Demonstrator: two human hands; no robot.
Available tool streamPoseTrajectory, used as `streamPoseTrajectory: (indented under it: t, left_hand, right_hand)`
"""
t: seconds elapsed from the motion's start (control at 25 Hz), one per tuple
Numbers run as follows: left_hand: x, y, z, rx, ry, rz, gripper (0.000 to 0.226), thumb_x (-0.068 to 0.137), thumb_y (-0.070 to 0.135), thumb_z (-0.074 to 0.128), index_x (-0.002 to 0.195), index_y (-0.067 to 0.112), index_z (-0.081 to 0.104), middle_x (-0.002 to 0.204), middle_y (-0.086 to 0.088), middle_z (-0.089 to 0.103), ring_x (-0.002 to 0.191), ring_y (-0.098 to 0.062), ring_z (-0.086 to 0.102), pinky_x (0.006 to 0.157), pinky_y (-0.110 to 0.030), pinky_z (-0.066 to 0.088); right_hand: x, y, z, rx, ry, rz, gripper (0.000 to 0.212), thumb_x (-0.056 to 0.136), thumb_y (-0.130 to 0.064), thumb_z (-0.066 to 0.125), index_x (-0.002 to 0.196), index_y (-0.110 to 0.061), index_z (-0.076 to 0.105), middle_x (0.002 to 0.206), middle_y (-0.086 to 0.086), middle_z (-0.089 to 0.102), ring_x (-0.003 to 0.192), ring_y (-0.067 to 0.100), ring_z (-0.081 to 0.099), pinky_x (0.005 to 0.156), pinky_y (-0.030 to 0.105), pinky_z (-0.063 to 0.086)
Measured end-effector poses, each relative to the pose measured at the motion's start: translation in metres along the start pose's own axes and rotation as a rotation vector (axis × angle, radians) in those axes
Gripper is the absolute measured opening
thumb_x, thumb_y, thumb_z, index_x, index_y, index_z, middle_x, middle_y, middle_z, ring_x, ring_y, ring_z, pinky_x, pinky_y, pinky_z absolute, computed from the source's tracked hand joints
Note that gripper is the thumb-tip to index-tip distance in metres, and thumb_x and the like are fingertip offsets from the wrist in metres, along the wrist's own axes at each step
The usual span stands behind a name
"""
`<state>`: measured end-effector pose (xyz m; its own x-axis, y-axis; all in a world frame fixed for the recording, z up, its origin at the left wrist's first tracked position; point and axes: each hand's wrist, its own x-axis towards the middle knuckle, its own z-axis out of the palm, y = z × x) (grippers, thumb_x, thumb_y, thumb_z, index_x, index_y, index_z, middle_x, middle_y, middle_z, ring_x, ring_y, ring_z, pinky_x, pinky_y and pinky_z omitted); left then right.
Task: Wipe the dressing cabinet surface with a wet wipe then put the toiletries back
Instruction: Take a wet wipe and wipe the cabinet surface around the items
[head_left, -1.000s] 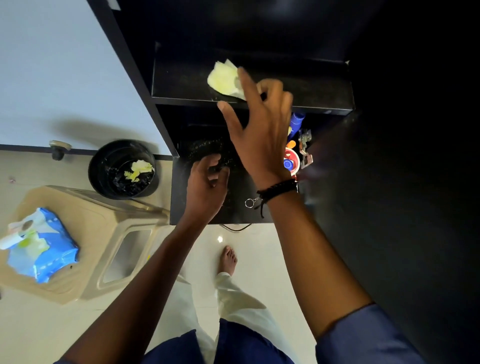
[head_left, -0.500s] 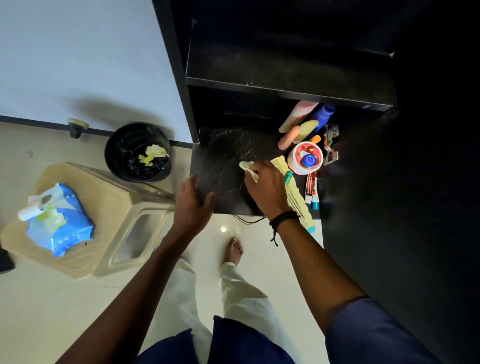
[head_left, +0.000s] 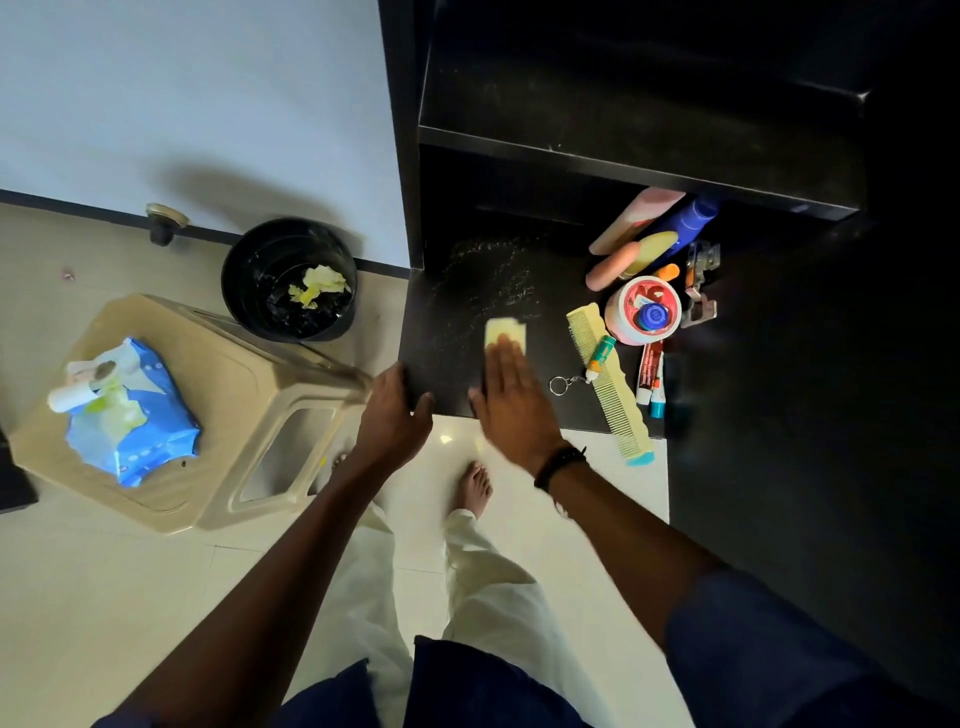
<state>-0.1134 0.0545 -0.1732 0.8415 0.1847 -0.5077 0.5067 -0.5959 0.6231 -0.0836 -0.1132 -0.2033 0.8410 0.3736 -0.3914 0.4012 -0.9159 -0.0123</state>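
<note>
The right hand (head_left: 511, 400), fingers straight and close together, presses a yellow wet wipe (head_left: 506, 330) flat on the black cabinet surface (head_left: 457, 291), near its front edge. The left hand (head_left: 395, 415) grips the surface's near-left corner. To the right lie a comb (head_left: 608, 379), a white jar (head_left: 641, 309) and bottles (head_left: 631, 223). Far left, a wipe pack (head_left: 132, 415) sits on a beige stool (head_left: 234, 384) beside a black bin (head_left: 288, 278).

Wet wipe (head_left: 506, 332) half hidden under blurred right hand (head_left: 511, 400).

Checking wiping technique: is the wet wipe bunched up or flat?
Flat: the wet wipe lies as a smooth rectangle under the right hand, fingers straight.
</note>
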Motion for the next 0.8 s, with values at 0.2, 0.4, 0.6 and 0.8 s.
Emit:
streamPoseTrajectory:
  t: [0.2, 0.4, 0.6, 0.8]
  left_hand:
    - [0.004, 0.007, -0.01, 0.006, 0.005, 0.011, 0.034, 0.093, 0.01, 0.047, 0.127, 0.003, 0.048, 0.127, -0.016, 0.055, 0.112, -0.03, 0.052, 0.085, -0.032, 0.04]
    - [0.003, 0.002, -0.017, -0.04, 0.013, -0.007, 0.034, 0.094, 0.006, 0.043, 0.128, 0.005, 0.05, 0.127, -0.015, 0.058, 0.115, -0.031, 0.054, 0.091, -0.035, 0.043]
    - [0.01, -0.003, -0.019, -0.097, 0.006, -0.022, 0.035, 0.095, 0.009, 0.042, 0.129, 0.011, 0.053, 0.116, -0.007, 0.064, 0.105, -0.025, 0.061, 0.091, -0.035, 0.048]
    - [0.012, -0.006, -0.02, -0.09, -0.002, -0.051, 0.037, 0.096, 0.009, 0.041, 0.131, 0.013, 0.052, 0.125, -0.009, 0.061, 0.111, -0.028, 0.058, 0.093, -0.035, 0.045]
  right_hand:
    - [0.095, 0.067, -0.048, 0.277, -0.075, 0.249, 0.078, 0.098, -0.054, 0.023, 0.151, -0.002, 0.0, 0.159, 0.018, -0.006, 0.148, 0.029, -0.006, 0.121, 0.04, -0.001]
    - [0.12, 0.032, -0.049, 0.253, -0.062, 0.116, 0.082, 0.095, -0.06, 0.023, 0.151, -0.007, -0.004, 0.16, 0.014, -0.008, 0.149, 0.025, -0.008, 0.12, 0.039, -0.004]
    - [0.01, -0.047, -0.003, 0.13, -0.048, -0.32, 0.083, 0.093, -0.06, 0.02, 0.151, -0.001, 0.011, 0.159, 0.018, 0.009, 0.149, 0.03, 0.005, 0.12, 0.045, 0.013]
    - [0.008, 0.018, -0.003, 0.137, -0.016, -0.099, 0.084, 0.092, -0.064, 0.03, 0.151, -0.006, 0.015, 0.159, 0.015, 0.011, 0.148, 0.028, 0.011, 0.12, 0.044, 0.014]
